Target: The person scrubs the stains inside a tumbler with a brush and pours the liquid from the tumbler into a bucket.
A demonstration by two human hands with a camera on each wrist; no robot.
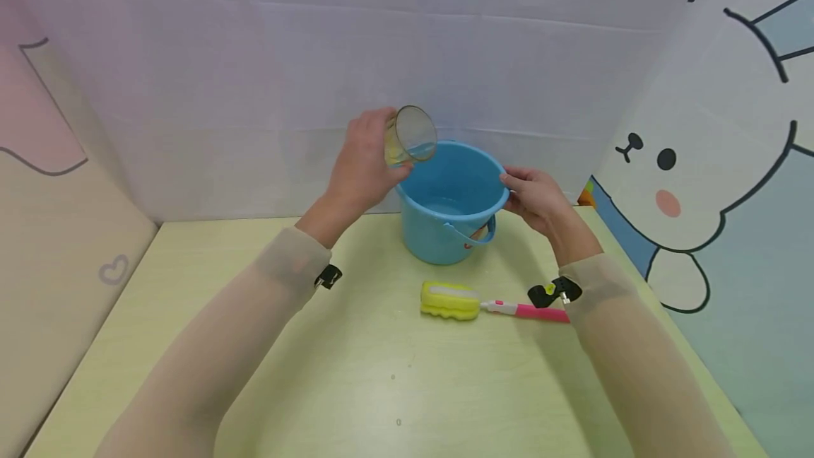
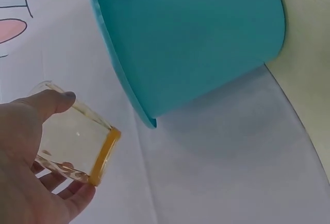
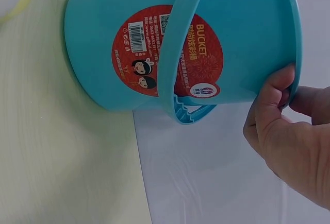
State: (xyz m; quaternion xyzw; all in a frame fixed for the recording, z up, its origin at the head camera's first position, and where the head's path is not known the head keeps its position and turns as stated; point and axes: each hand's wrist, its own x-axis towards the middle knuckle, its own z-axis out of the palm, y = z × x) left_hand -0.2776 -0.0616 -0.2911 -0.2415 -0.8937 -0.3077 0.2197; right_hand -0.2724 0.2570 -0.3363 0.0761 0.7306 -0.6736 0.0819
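Observation:
A blue plastic bucket (image 1: 439,235) stands at the table's back edge, with a red label (image 3: 136,54) on its side and its handle (image 3: 172,54) hanging down. My left hand (image 1: 362,165) grips a clear amber drinking glass (image 1: 412,134) by its sides, tilted above the left part of the bucket's rim. In the left wrist view the glass's thick orange base (image 2: 105,157) shows, apart from the bucket. My right hand (image 1: 537,200) pinches the bucket's rim on the right, fingers outside below the lip. A yellow sponge brush (image 1: 450,301) lies in front of the bucket.
The brush's pink and white handle (image 1: 537,312) runs right, partly under the right forearm. A pale wooden table (image 1: 356,387) lies below. A white sheet (image 1: 286,90) hangs close behind the bucket, and a cartoon-printed panel (image 1: 718,232) stands at the right.

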